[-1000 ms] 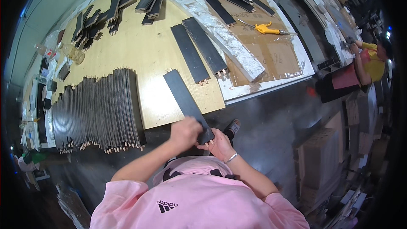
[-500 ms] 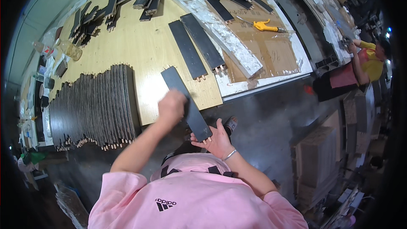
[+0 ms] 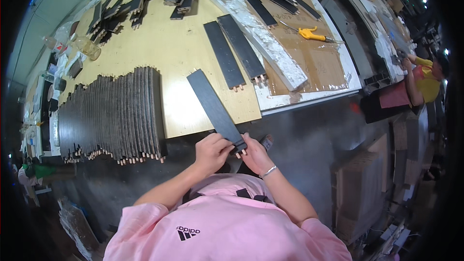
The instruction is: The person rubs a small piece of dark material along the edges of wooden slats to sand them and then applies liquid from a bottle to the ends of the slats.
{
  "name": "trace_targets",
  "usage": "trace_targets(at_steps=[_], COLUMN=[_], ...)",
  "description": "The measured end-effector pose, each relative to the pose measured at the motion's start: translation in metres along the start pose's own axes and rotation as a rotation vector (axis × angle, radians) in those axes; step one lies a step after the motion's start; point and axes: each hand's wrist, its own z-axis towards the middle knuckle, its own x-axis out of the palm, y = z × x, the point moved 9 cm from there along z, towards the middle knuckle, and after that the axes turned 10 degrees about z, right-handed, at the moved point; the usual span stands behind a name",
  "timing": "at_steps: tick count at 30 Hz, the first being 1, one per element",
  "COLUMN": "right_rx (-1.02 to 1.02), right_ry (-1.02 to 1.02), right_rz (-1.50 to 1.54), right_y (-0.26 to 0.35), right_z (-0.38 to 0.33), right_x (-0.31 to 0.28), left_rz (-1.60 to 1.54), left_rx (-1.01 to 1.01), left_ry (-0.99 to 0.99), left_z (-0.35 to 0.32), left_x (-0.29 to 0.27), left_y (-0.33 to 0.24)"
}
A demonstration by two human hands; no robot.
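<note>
A black wooden board (image 3: pixel 212 106) with pale dowel pegs at its near end slants over the table's front edge, its far end above the tabletop. My right hand (image 3: pixel 256 154) grips the near end, thumb along the edge. My left hand (image 3: pixel 211 152) is closed, its fingertips pressed against the board's left side close to the pegs; whatever lies between them is hidden. Beyond lie two similar pegged boards, a left one (image 3: pixel 223 55) and a right one (image 3: pixel 242 48). At the left, a tight row of several dark boards (image 3: pixel 113 116) stands on edge, pegs toward me.
The light wooden table (image 3: pixel 186 116) bears loose dark pieces (image 3: pixel 104 17) at the far left. A white foam strip (image 3: pixel 256 34) and a yellow air gun (image 3: pixel 311 34) on cardboard (image 3: pixel 314 67) are at the right. Another person (image 3: pixel 411 84) works at the far right.
My left hand has come down from the board's middle to its near end. My right hand, open under that end before, now grips it. The view has shifted slightly.
</note>
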Motion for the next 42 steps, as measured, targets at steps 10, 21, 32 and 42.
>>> trace_targets(at_steps=[10,21,32,42], right_rx=[-0.593,-1.026,-0.980,-0.857], right_ry=[0.034,-0.574,-0.563,-0.498], right_rz=[-1.095,-1.805,-1.660,-1.514], right_y=[-0.009,0.114,0.109,0.067], right_z=[0.045,0.078,0.050,-0.020], right_x=[0.145,0.146,0.093,0.085], left_rz=[-0.056,-0.083,-0.108,0.486], left_rx=[-0.280,-0.349,-0.294,-0.353], left_ry=[-0.383,-0.397,-0.284,-0.229], left_z=[0.000,-0.023,0.040,0.158], left_x=[-0.126,-0.132,-0.096,-0.037], left_y=[0.034,0.053,0.062,0.181])
